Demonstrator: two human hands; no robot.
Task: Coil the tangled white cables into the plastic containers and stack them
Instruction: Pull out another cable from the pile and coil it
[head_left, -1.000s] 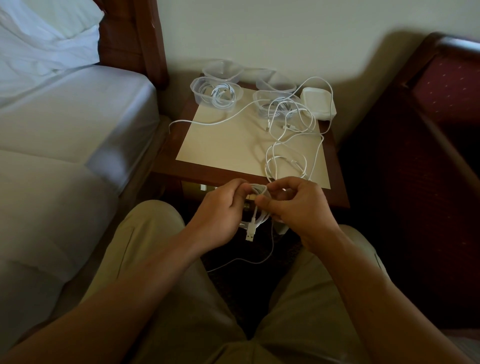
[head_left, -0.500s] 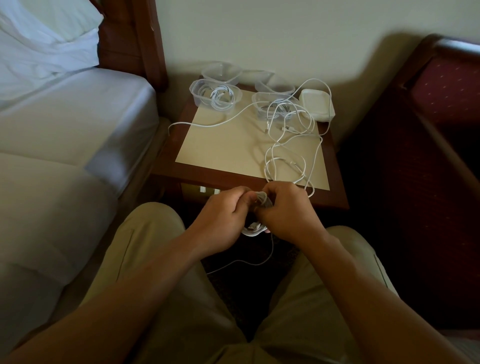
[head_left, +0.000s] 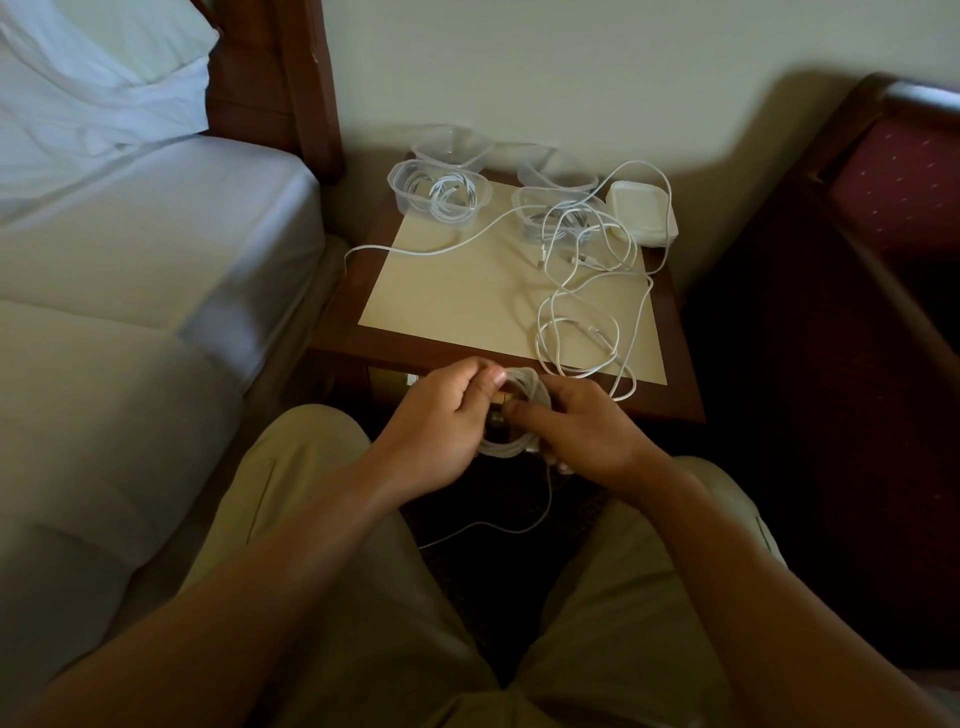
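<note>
A: What are the hands doing?

B: The left hand (head_left: 441, 415) and right hand (head_left: 587, 428) sit close together just in front of the near edge of the desk (head_left: 467, 291), above the person's lap. Both grip one small coil of white cable (head_left: 519, 415): the left pinches its top left side, and the right has its fingers curled round the right side.

A: Any slack?

B: A thin tail of cable (head_left: 498, 530) hangs from the coil and curves down to the left between the knees.

A: And on the desk?

B: A loose tangle of white cables (head_left: 587, 312) spreads over the right half, with one strand running left past the desk's left edge. At the far left stands a clear plastic container (head_left: 441, 195) with a coiled cable inside. To its right another clear container (head_left: 556, 215) holds cable, with the tangle draped over it. Two more clear containers (head_left: 452, 148) stand behind, against the wall; they look empty, but the view is dim there. A stack of white lids (head_left: 641, 215) sits at the far right corner.

A: Around it?

B: A bed with white sheets (head_left: 130, 260) lies to the left.
</note>
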